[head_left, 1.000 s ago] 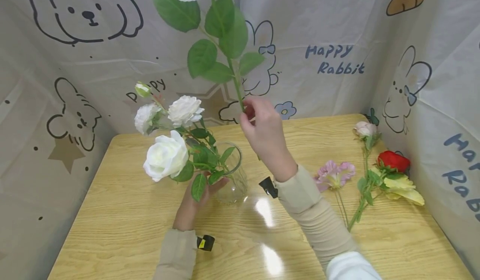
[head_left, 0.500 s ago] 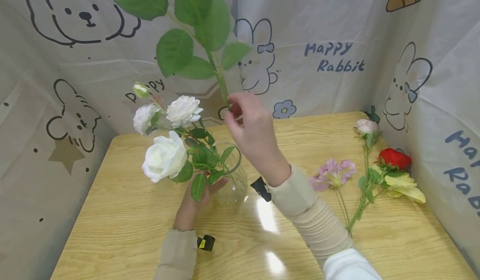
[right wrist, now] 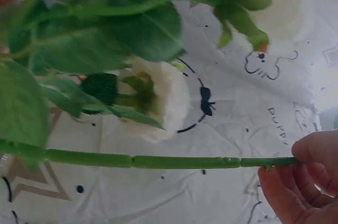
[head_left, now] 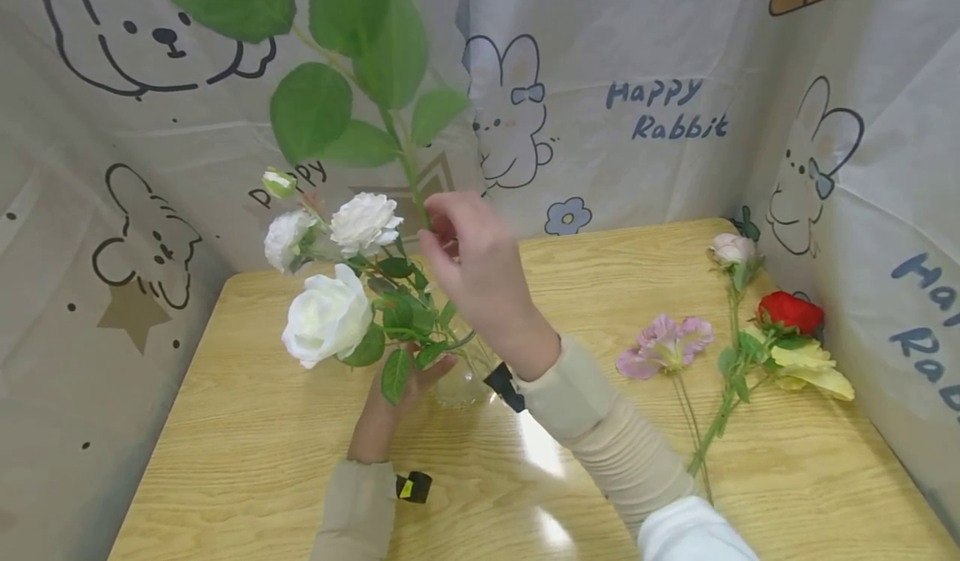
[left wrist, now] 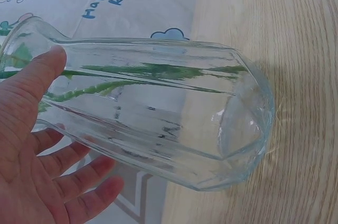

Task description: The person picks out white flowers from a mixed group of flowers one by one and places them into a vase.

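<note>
My left hand (head_left: 405, 382) holds a clear glass vase (left wrist: 211, 118) near its neck, thumb on one side and fingers curled along the other. The vase stands upright on the table, and green stems show through its glass. White flowers (head_left: 327, 315) lean out of it to the left. Above the vase mouth, my right hand (head_left: 480, 269) pinches a long green stem (right wrist: 179, 161) between thumb and fingertips. Large green leaves (head_left: 352, 111) spread from that stem, and its top runs out of the head view. Part of the vase rim is hidden behind the right hand and wrist.
On the right of the wooden table (head_left: 247, 453) lie a pink-purple flower (head_left: 666, 346), a pale pink rose (head_left: 732, 249), a red rose (head_left: 791, 313) and a yellow flower (head_left: 810, 368). A printed cloth (head_left: 660, 27) encloses the back and sides.
My right hand has moved left with the leafy stem, to over the vase. The white bloom at its top has left the head view. My left hand stays on the vase.
</note>
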The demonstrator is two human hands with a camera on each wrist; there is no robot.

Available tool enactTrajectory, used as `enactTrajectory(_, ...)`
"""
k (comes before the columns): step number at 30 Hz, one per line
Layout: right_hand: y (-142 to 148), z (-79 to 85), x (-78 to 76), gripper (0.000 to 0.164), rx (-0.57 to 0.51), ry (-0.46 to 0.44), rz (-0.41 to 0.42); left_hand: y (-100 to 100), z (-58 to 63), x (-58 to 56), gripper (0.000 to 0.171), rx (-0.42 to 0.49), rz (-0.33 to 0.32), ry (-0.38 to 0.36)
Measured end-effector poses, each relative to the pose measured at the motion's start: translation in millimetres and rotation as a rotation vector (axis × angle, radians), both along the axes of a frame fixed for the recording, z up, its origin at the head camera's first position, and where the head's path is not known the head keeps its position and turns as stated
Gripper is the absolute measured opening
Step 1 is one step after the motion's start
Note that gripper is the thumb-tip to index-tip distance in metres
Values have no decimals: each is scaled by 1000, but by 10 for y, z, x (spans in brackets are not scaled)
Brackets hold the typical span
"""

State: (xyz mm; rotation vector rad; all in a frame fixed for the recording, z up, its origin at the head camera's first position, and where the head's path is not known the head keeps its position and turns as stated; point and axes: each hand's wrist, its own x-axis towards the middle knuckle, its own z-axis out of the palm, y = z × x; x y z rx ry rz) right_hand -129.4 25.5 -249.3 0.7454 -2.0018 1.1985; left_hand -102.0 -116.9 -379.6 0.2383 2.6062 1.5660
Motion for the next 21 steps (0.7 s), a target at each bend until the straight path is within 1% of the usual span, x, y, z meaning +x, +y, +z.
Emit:
enactTrajectory(3, -19, -125, -21, 14, 15, -55, 0, 0, 10, 6, 59, 22, -4, -30)
enactTrajectory(6, -21, -285, -55, 14, 32, -108, -12, 1, 10, 6, 62, 43, -12, -38)
enactTrajectory(8, -21, -400, -84, 14, 50, -129, -23, 3, 10, 4, 64, 43, -16, -28)
enactTrajectory(14, -18, -713, -132, 16, 150, -216, -72, -4, 18, 11, 61, -51, 8, -1)
enactTrajectory(17, -15, -848, -139, 17, 213, -259, -113, -5, 27, 13, 59, -56, 9, 14)
enactTrajectory(21, 5, -1006, -133, 19, 292, -282, -182, 3, 48, 21, 60, -46, 16, 5)
